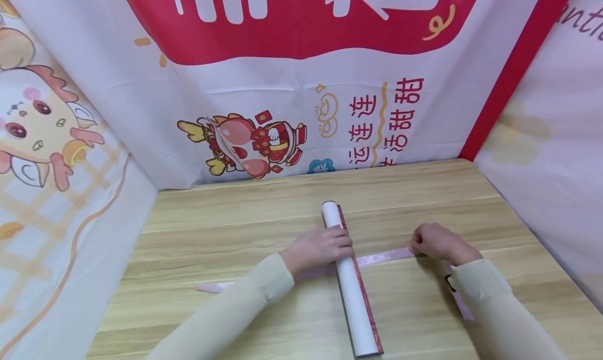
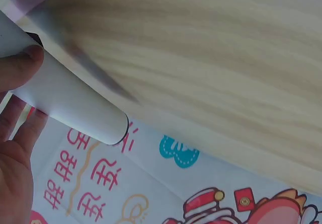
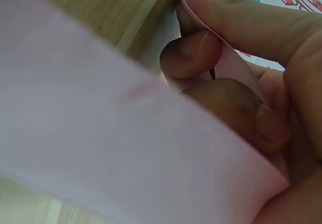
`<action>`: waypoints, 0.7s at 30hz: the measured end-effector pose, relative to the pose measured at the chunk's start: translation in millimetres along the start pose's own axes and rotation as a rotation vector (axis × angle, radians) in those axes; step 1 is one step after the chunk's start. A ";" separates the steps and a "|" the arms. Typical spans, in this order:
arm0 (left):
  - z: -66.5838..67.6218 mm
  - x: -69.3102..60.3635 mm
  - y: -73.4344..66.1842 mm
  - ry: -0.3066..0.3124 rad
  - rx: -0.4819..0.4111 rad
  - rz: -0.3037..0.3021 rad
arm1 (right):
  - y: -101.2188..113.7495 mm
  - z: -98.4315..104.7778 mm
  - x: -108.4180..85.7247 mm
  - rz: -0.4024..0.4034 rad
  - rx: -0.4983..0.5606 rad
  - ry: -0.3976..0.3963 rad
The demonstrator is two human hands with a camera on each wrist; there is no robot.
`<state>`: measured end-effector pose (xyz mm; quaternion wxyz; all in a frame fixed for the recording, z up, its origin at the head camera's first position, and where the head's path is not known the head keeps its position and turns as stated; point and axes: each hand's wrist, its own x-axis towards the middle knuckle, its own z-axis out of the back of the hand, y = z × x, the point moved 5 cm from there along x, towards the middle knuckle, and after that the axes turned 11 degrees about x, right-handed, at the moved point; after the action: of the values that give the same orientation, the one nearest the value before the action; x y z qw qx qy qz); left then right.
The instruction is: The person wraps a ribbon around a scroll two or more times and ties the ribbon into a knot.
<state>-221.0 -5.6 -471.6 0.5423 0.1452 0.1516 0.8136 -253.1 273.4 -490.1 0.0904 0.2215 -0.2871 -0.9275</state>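
Observation:
A long white roll [image 1: 354,307] with a red patterned edge lies lengthwise on the table. Around its upper half my left hand [image 1: 317,249] has its fingers curled. The left wrist view shows the thumb on one side of the roll [image 2: 85,99] and fingers on the other. Crossing under the roll is a flat pink ribbon [image 1: 383,257], its pointed left end lying beyond my left forearm. My right hand [image 1: 440,243] pinches the ribbon to the right of the roll. In the right wrist view the ribbon [image 3: 110,133] runs between thumb and curled fingers, its tail hanging loose.
The light wood-grain table [image 1: 202,218] meets a white and red printed cloth backdrop [image 1: 282,82] at its far edge. Printed cloths also hang at the left [image 1: 61,203] and right [image 1: 551,140] sides.

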 end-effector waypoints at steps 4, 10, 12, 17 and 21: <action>-10.7 7.6 0.8 0.015 0.024 0.001 | -0.7 -1.8 0.9 0.005 0.003 0.001; -18.1 7.1 6.5 -0.028 0.039 0.001 | -0.7 -2.8 0.5 0.012 0.005 -0.006; -20.1 6.6 8.0 -0.025 0.034 0.007 | -0.9 -2.3 -0.1 0.010 0.007 -0.008; -24.8 5.1 11.0 0.019 -0.006 0.028 | -1.9 -2.2 0.2 0.019 0.012 -0.004; -25.1 6.5 11.1 0.018 -0.004 0.021 | -3.1 -1.7 1.5 0.023 0.002 -0.008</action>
<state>-242.7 -5.9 -489.5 0.5325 0.1384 0.1533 0.8208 -253.7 274.7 -493.6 0.0999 0.2147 -0.2910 -0.9270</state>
